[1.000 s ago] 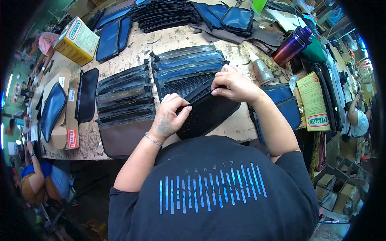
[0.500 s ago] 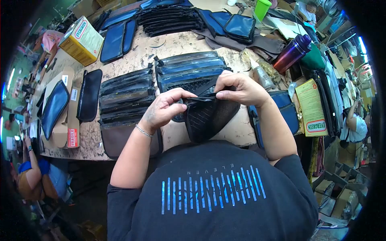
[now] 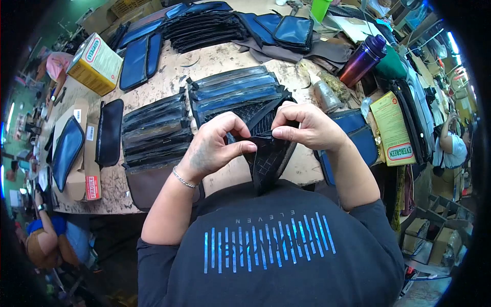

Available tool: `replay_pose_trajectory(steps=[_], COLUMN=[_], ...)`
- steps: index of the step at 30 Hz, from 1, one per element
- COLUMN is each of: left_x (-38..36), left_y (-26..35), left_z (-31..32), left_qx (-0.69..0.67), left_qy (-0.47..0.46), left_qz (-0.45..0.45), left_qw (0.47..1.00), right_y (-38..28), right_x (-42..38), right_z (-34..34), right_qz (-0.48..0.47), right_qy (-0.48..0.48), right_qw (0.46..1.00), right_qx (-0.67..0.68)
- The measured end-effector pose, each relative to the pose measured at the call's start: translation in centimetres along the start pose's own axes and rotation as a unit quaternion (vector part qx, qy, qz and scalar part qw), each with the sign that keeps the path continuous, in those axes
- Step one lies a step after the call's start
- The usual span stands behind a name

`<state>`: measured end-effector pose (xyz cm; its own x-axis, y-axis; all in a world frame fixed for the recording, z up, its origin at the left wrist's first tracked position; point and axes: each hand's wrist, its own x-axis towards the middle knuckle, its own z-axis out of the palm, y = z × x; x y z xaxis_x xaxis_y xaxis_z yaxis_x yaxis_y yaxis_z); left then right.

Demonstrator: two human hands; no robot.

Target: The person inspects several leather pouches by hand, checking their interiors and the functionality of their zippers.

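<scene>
Between my hands is a black panel (image 3: 267, 165) with a diamond-line pattern, its lower end hanging against my shirt. My left hand (image 3: 217, 143) is closed at the panel's left edge, thumb and index finger near each other. My right hand (image 3: 309, 128) pinches the upper edge between thumb and fingers. A black strip (image 3: 263, 113) runs up from the panel beside my right fingers. Just beyond my hands lies a stack of blue and black pieces (image 3: 230, 92) with rough edges. A second stack of dark strips (image 3: 156, 125) is left of my left hand.
At the left are a yellow-and-white can (image 3: 97, 64), a black pouch (image 3: 109, 132) and a blue piece on cardboard (image 3: 68, 153). To the right stand a purple bottle (image 3: 363, 61), a glue-stained container (image 3: 327, 96) and a yellow can (image 3: 393, 128). Black pieces (image 3: 202, 28) are piled at the back.
The panel has turned and looks narrower, folded more upright between my hands. My left hand has shifted slightly right and down, its fingers now curled closer to the edge.
</scene>
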<state>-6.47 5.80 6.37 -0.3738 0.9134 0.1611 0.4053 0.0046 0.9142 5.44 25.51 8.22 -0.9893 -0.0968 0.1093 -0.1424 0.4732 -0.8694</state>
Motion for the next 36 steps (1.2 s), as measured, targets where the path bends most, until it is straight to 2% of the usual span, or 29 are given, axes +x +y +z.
replay_pose_trajectory(steps=[2, 4, 6, 8, 10, 13, 14, 16, 17, 21, 24, 28, 32, 35, 36], left_x=[0.0, 0.0, -0.2, -0.3, -0.5, -0.8, -0.8, -0.4, -0.2, 0.2, 0.2, 0.4, 0.4, 0.4, 0.4], left_y=[0.1, -0.4, -0.1, -0.4, -0.2, 0.5, 0.4, -0.2, -0.4, -0.2, -0.2, -0.6, 0.1, 0.8, 1.2], left_z=[0.4, 1.0, 1.4, 1.7, 1.2, 1.2, 1.1, 0.9, 0.6, 0.7, 0.7, 0.3, 0.2, 0.0, -0.1], left_qx=[0.045, 0.099, 0.112, 0.133, 0.107, -0.011, -0.011, -0.201, -0.246, -0.342, -0.389, -0.379, -0.335, -0.32, -0.279], left_qy=[0.009, 0.057, 0.058, 0.064, 0.039, 0.044, 0.045, -0.015, -0.049, -0.081, -0.108, -0.146, -0.158, -0.135, -0.123], left_qz=[0.02, 0.154, 0.157, 0.205, 0.184, 0.026, 0.025, -0.144, -0.159, -0.2, -0.185, -0.223, -0.239, -0.213, -0.201], left_qw=[0.999, 0.981, 0.98, 0.968, 0.976, 0.999, 0.999, 0.969, 0.955, 0.915, 0.896, 0.886, 0.897, 0.913, 0.931], right_y=[0.0, -0.1, -0.1, -0.1, -0.1, -0.5, -0.5, -0.5, -0.4, -0.5, -0.5, -0.4, -0.3, -0.4, -0.5], right_x=[-0.2, -0.3, -0.4, -0.5, -0.6, -0.6, -0.6, -0.5, -0.5, -0.6, -0.7, -0.6, -0.7, -0.6, -0.7], right_z=[0.1, 0.0, 0.1, 0.3, 0.4, 0.8, 1.0, 1.3, 1.3, 1.3, 1.3, 1.4, 1.4, 1.1, 1.0], right_qz=[0.002, 0.014, 0.006, -0.003, -0.027, -0.043, -0.044, -0.064, -0.078, -0.077, -0.078, -0.081, -0.073, -0.068, -0.067], right_qy=[0.008, 0.006, 0.012, 0.016, 0.021, 0.033, 0.032, 0.037, 0.035, 0.046, 0.048, 0.043, 0.041, 0.046, 0.047], right_qw=[1.0, 1.0, 1.0, 0.999, 0.997, 0.995, 0.995, 0.991, 0.99, 0.99, 0.989, 0.989, 0.99, 0.992, 0.992], right_qx=[0.002, 0.005, -0.018, -0.041, -0.064, -0.079, -0.079, -0.109, -0.112, -0.109, -0.117, -0.115, -0.117, -0.097, -0.098])
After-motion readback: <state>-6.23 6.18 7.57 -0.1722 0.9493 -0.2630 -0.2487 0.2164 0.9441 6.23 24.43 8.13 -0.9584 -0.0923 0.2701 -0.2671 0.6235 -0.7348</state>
